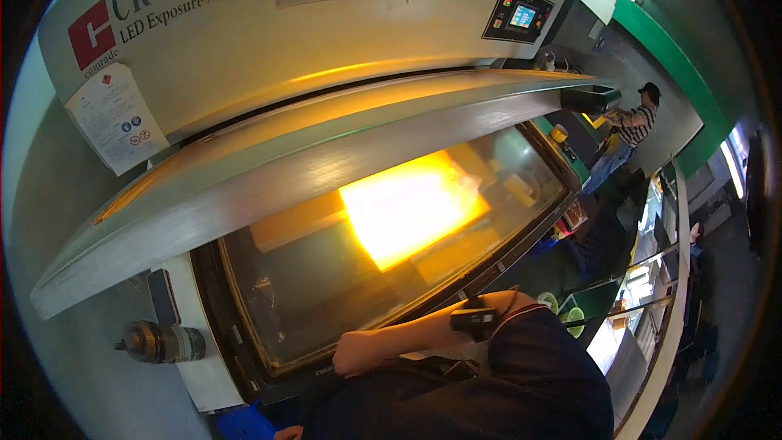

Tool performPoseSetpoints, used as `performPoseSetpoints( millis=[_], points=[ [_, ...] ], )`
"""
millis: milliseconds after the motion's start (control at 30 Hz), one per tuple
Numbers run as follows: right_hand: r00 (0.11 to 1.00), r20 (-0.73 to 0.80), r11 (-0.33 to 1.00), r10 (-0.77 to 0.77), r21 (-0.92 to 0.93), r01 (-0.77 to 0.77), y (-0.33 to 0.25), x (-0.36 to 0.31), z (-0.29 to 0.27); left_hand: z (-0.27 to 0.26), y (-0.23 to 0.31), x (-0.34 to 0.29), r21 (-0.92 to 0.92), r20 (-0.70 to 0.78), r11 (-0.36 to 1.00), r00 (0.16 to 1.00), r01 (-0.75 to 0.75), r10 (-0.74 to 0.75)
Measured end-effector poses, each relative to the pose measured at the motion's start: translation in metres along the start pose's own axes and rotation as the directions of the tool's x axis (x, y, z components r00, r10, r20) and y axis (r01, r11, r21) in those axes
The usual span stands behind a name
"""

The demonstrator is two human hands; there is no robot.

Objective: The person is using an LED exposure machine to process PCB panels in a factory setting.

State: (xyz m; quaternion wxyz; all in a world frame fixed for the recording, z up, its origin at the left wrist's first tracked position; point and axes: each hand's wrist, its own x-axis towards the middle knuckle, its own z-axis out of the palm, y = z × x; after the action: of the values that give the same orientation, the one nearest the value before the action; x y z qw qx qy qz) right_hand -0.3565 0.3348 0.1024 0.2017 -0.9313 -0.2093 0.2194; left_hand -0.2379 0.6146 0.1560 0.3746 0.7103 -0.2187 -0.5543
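Note:
My right hand [357,354] is at the front rim of a dark-framed glass bed [305,318] in a large exposure machine. Its fingers look curled down over the rim, and what they hold, if anything, is hidden. The right forearm crosses in from the right with a small black device [476,319] strapped on it. Only a sliver of my left hand [289,433] shows at the lower edge, its fingers out of sight. A brightly lit yellow-white panel [411,208] glows at the bed's middle. Above the bed, a long silver lid [269,171] is tilted up.
On the left ledge stand a dark canister [163,342] and a phone-like slab [164,297]. A control panel with a small screen [521,16] is at upper right. Beyond the bed's right end, a person in a striped shirt [634,126] stands. Green round containers [575,319] lie lower right.

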Motion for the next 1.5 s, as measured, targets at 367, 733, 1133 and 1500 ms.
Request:
performPoseSetpoints(
  millis=[367, 733, 1133, 1500],
  points=[
    [0.789, -0.034, 0.436, 0.613, 0.848, -0.302, -0.03, -0.21, 0.048, -0.005, 0.02, 0.136, 0.27, 0.328, 0.937, 0.936, -0.22, 0.126],
    [0.586, -0.19, 0.488, 0.787, 0.773, -0.405, -0.093, -0.28, 0.101, 0.069, 0.057, 0.174, 0.318, 0.383, 0.888, 0.902, -0.331, 0.199],
    [0.609, -0.124, 0.552, 0.783, 0.589, -0.59, -0.116, -0.291, 0.108, 0.096, 0.043, 0.191, 0.388, 0.517, 0.848, 0.847, -0.36, 0.123],
    [0.558, -0.326, 0.629, 0.763, 0.574, -0.525, -0.135, -0.297, 0.069, 0.076, 0.037, 0.191, 0.343, 0.506, 0.877, 0.853, -0.336, 0.129]
  ],
)
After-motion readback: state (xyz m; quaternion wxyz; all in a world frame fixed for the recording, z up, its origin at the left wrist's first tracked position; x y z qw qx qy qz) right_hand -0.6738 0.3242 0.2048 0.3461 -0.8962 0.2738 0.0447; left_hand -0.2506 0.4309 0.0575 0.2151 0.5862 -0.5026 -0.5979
